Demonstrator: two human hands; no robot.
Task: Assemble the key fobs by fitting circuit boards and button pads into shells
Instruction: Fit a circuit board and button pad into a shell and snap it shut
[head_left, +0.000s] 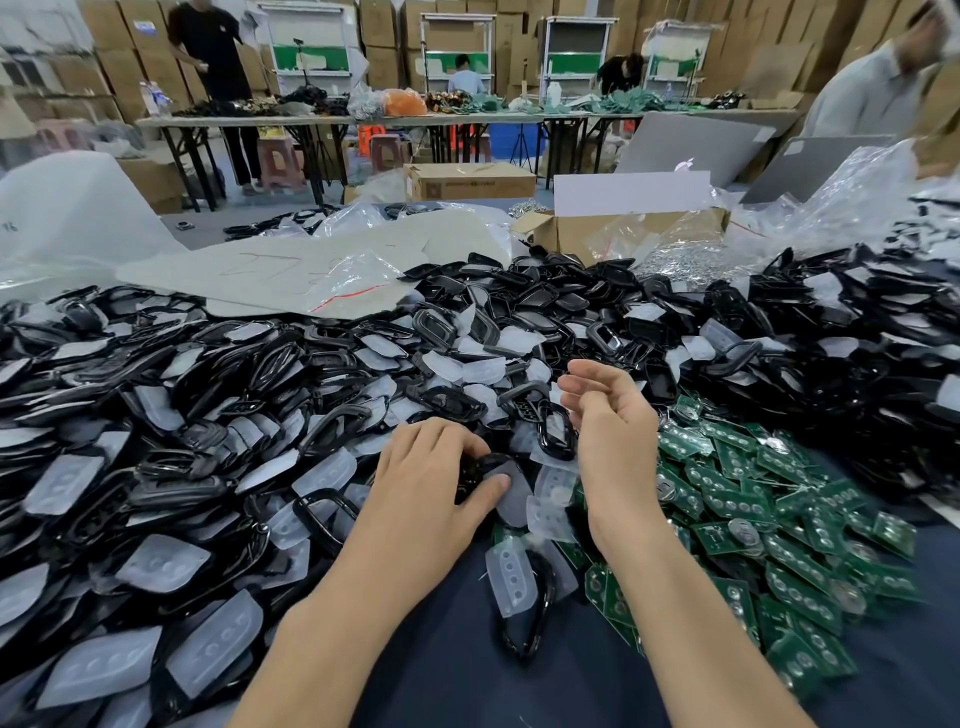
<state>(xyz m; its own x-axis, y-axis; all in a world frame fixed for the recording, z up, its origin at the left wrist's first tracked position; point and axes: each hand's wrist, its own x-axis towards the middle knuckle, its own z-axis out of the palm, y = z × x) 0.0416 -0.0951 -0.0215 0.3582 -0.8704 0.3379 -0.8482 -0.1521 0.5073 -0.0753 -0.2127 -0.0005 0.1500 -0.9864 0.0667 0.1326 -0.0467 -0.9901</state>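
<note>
The left hand (431, 478) grips a black key fob shell (506, 473): fingers curled over its top edge, thumb pressed on its grey face. The right hand (608, 415) hovers just right of and above that shell, fingers loosely curled, holding nothing. Green circuit boards (779, 519) lie heaped to the right of the shell. A translucent button pad (511, 577) lies below it. Loose black shells (208, 389) and pads are piled to its left and beyond it.
</note>
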